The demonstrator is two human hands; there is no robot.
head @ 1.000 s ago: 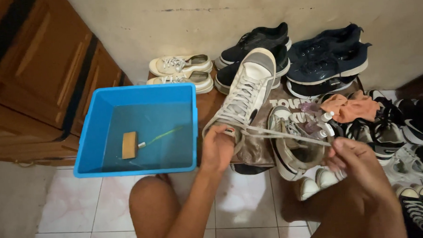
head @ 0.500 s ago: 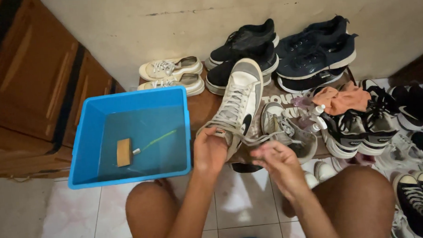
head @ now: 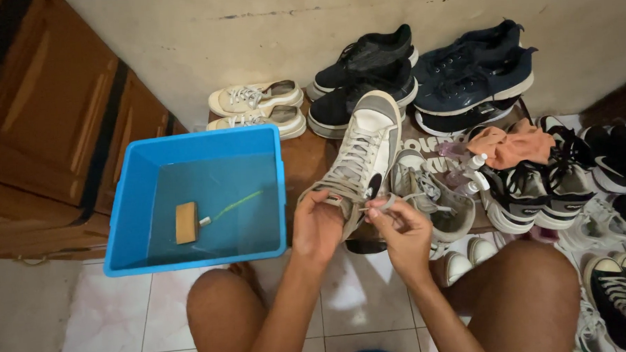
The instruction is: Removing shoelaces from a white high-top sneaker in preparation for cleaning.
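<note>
Head view. Tiled floor [head: 110, 322] against a pale plastered wall [head: 183, 42], with a brown wooden cabinet [head: 40, 123] on the side of the blue tub away from the shoes.

Item: white high-top sneaker [head: 361, 153], laced, toe raised toward the wall, its collar end held low by both hands. It stands just beside the blue tub, on the shoe side.

Item: left hand [head: 317, 228], fingers curled closed around the sneaker's collar edge, gripping it.

Item: right hand [head: 405, 235], thumb and fingertips pinched shut on a pale shoelace [head: 378, 207] at the sneaker's collar; touching range of the left hand.

Item: blue tub [head: 130, 203], rectangular plastic, holding shallow water; a tan sponge block [head: 185, 223] and a green-handled brush [head: 234, 204] lie in it.

Item: grey low sneaker [head: 432, 199], just beyond the white high-top from the tub, laces loose.

Item: cream canvas pair [head: 258, 108], behind the tub near the wall.

Item: black trainers [head: 365, 73] and navy trainers [head: 476, 73], stacked behind the high-top.

Item: orange cloth [head: 509, 145] lying over black-and-white shoes [head: 542, 189], well apart from the tub.

Item: person's bare knees [head: 220, 304], in front of the tub and the high-top.
</note>
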